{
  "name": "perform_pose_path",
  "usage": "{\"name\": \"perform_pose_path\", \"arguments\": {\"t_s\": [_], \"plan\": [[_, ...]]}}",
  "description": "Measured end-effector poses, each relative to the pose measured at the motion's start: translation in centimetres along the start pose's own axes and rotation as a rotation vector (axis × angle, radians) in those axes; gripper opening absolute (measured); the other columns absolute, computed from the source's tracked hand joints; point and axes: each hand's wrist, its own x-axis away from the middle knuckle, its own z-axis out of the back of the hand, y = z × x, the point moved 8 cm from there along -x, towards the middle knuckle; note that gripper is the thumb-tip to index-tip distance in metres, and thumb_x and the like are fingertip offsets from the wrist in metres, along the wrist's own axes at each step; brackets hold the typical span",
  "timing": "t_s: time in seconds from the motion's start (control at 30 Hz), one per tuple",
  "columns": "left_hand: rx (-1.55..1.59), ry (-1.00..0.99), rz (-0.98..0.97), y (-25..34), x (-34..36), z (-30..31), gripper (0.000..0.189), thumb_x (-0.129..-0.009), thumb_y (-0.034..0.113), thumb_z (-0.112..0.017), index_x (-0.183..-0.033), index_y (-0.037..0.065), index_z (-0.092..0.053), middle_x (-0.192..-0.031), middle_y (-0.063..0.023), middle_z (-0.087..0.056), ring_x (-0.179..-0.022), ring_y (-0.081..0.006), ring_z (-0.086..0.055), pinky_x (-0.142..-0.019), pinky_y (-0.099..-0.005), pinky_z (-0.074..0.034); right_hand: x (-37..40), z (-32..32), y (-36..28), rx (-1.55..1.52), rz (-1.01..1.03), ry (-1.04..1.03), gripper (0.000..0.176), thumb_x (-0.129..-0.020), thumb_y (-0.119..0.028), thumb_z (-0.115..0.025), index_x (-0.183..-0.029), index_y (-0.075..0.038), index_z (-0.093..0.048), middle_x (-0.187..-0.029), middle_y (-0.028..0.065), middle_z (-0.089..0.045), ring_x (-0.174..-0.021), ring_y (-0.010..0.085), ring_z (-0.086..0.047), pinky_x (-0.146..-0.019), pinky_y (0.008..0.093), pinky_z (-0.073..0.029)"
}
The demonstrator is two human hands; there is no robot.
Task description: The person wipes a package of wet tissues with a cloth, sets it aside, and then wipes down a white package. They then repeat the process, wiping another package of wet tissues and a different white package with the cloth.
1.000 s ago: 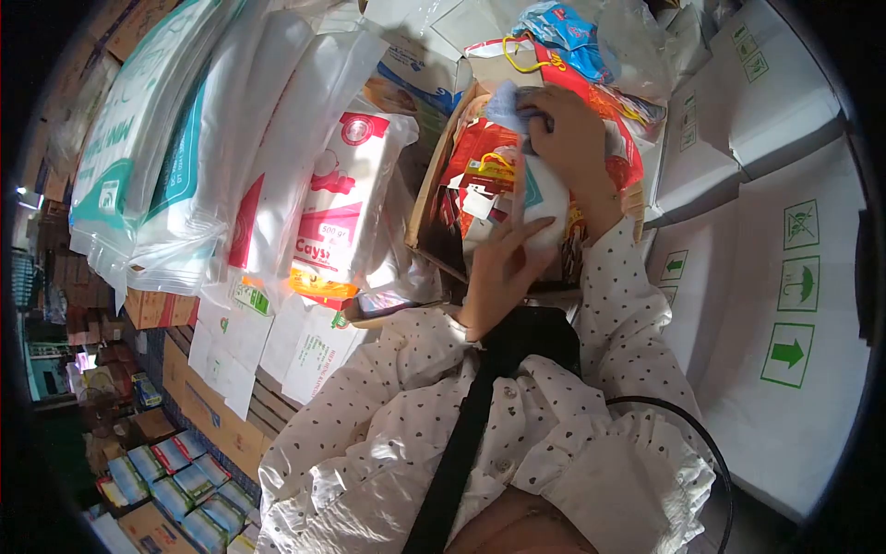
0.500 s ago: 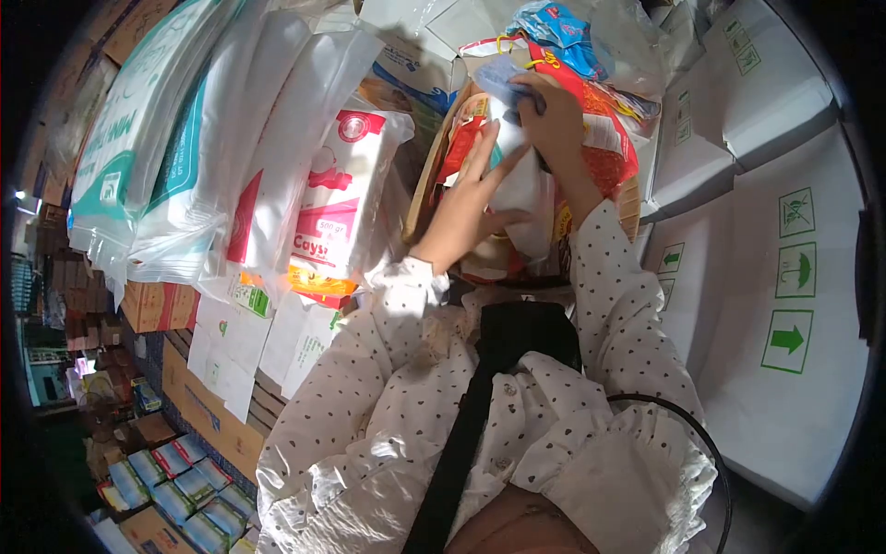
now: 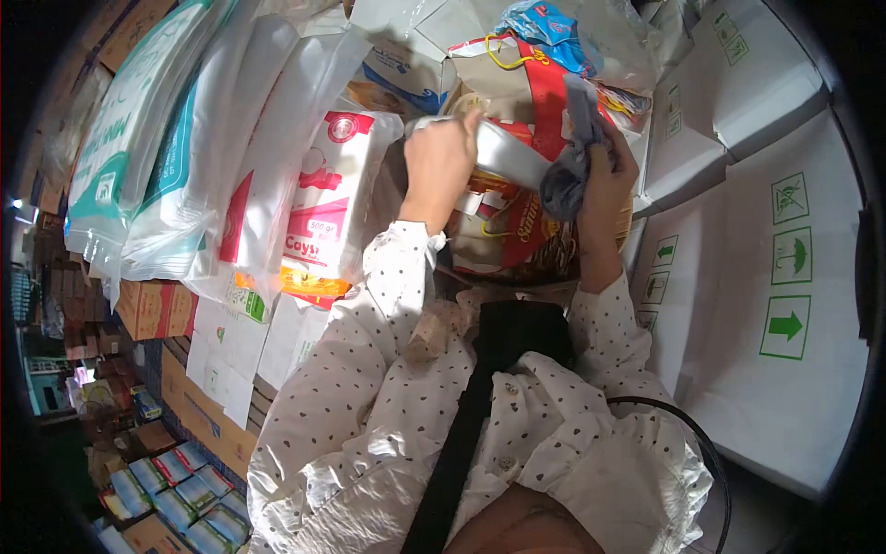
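My left hand [image 3: 439,168] is wrapped round one end of a whitish bottle or container [image 3: 510,153], which lies tilted across the view. A crumpled grey cloth [image 3: 568,175] is bunched in my right hand [image 3: 607,185] at the container's other end. Beneath both hands is a basket [image 3: 628,222] holding red and yellow printed bags [image 3: 527,226] with yellow cord handles. Parts of the container are hidden by my left fingers and the cloth.
Pink and white packs [image 3: 318,217] and plastic-wrapped teal and white packs [image 3: 109,152] stand at the left. White cartons [image 3: 775,369] with green symbols are stacked at the right. A blue crumpled packet [image 3: 551,32] lies at the top. Boxes [image 3: 175,489] sit low at the left.
The container has turned from nearly upright to lying across. My left hand has moved left and closed round its end; my right hand has moved down and right with the cloth.
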Motion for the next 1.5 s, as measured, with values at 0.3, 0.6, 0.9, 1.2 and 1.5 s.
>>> {"name": "perform_pose_path", "arguments": {"t_s": [0.3, 0.6, 0.9, 1.2, 1.5], "plan": [[0.138, 0.035, 0.163, -3.0, 5.0, -0.4, 0.056, -0.101, 0.032, -0.046, -0.07, -0.01, -0.065, -0.071, -0.0327, -0.061, -0.074, -0.051, -0.062, -0.07, -0.0555, -0.049, 8.2, -9.8, -4.1, 0.488, 0.632, -0.371, 0.037, -0.077, -0.011, -0.061, -0.113, -0.005, -0.064, -0.119, 0.0192, -0.061, -0.109, 0.0375, -0.06, -0.1, 0.0482, -0.046], [0.145, -0.068, 0.575, -9.9, 11.0, -3.1, 0.067, -0.104, 0.042, -0.038, -0.079, -0.013, -0.067, -0.072, -0.0362, -0.06, -0.075, -0.0521, -0.062, -0.07, -0.0562, -0.048, 1.6, -2.9, 4.4, 0.798, 0.469, -0.235, 0.037, -0.076, -0.022, -0.064, -0.109, -0.006, -0.067, -0.114, 0.0219, -0.064, -0.115, 0.04, -0.057, -0.107, 0.0541, -0.037], [0.128, -0.078, 0.592, -8.9, 11.5, -3.1, 0.062, -0.104, 0.039, -0.039, -0.085, -0.013, -0.067, -0.073, -0.0361, -0.06, -0.075, -0.0518, -0.062, -0.07, -0.0563, -0.048, 2.1, -6.0, 4.4, 0.846, 0.486, -0.241, 0.032, -0.08, -0.022, -0.062, -0.105, -0.003, -0.067, -0.111, 0.0224, -0.064, -0.113, 0.0422, -0.057, -0.102, 0.0513, -0.043], [0.153, -0.114, 0.547, -8.8, 11.7, -3.5, 0.06, -0.103, 0.035, -0.041, -0.08, -0.014, -0.065, -0.072, -0.0361, -0.06, -0.074, -0.0517, -0.063, -0.069, -0.0563, -0.048, 11.8, -13.4, -0.9, 0.416, 0.732, -0.483, 0.028, -0.074, -0.011, -0.069, -0.101, -0.006, -0.068, -0.106, 0.0159, -0.065, -0.109, 0.0361, -0.062, -0.103, 0.0484, -0.045], [0.149, -0.096, 0.576, -10.5, 13.2, -4.0, 0.061, -0.103, 0.037, -0.042, -0.08, -0.014, -0.066, -0.071, -0.0358, -0.059, -0.074, -0.0514, -0.063, -0.07, -0.0551, -0.049, 3.5, -6.2, 4.6, 0.655, 0.707, -0.388, 0.025, -0.075, -0.018, -0.069, -0.098, -0.009, -0.068, -0.106, 0.0129, -0.066, -0.111, 0.0334, -0.061, -0.102, 0.0491, -0.045]]}}
